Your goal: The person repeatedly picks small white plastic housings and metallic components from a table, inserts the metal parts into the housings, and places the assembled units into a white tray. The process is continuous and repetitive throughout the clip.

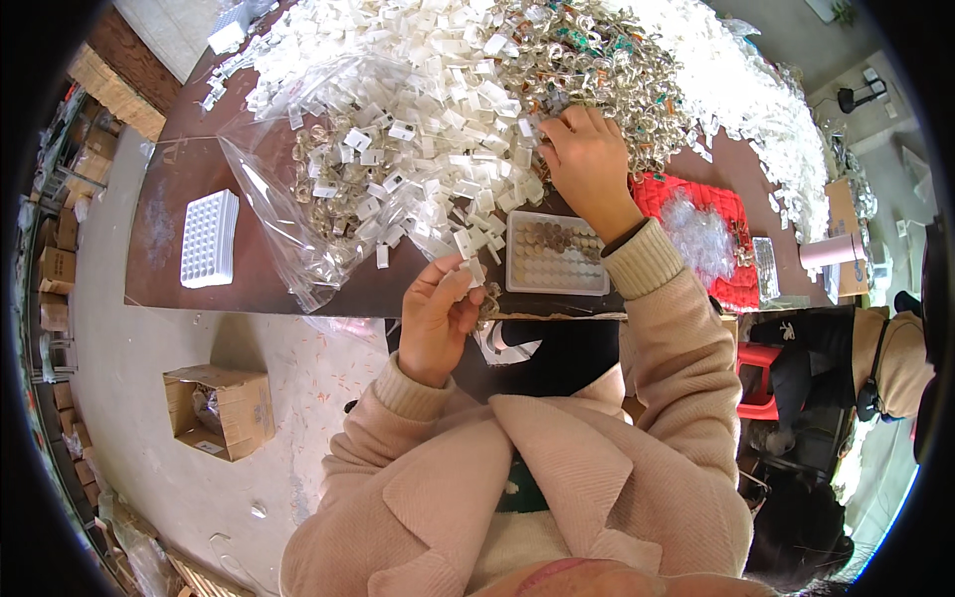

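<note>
My left hand (436, 310) is in front of the table edge, its fingers closed round small white plastic pieces (475, 271). Small shiny bits show below those fingers, too small to name. My right hand (589, 164) reaches over the table to where a heap of white plastic pieces (448, 119) meets a heap of small shiny metal-looking parts (622, 70). Its thumb and forefinger are apart, beside a white piece; the other fingertips are partly hidden. Between my hands lies a shallow clear tray (557, 284) holding rows of small round pieces, some brownish, some pale.
A white grid tray (209, 239) lies at the table's left. Clear plastic film (274, 219) drapes beside the heap. Right of the tray, a red mat (731, 284) carries crumpled clear plastic (696, 234). An open cardboard box (221, 410) stands on the floor; a red stool (758, 383) is at right.
</note>
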A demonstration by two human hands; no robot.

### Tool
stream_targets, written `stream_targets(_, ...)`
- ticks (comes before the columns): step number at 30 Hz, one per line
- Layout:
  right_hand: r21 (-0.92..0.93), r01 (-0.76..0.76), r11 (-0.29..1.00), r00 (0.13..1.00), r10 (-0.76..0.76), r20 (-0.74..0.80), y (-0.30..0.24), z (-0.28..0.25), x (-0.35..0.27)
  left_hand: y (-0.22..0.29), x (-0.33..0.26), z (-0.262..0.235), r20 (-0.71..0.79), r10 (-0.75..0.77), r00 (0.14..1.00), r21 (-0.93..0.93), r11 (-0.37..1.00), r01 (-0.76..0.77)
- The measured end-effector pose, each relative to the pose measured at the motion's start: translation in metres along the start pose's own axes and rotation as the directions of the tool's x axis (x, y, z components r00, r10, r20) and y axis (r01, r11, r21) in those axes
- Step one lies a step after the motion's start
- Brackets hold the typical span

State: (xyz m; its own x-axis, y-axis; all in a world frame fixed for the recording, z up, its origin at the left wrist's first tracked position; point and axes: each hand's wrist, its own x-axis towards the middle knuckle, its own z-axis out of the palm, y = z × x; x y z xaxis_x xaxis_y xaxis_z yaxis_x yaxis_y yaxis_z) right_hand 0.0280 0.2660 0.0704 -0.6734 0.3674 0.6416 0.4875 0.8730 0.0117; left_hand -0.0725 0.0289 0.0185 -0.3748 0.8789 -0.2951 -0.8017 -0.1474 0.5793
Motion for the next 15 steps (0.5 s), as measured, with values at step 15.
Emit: stream_targets(15,0.914,-0.373,0.162,0.744,0.64,0.19,0.05,-0.044,-0.022,-0.003,-0.004,0.007,-0.008,-0.033,0.999,-0.023,0.999,0.032)
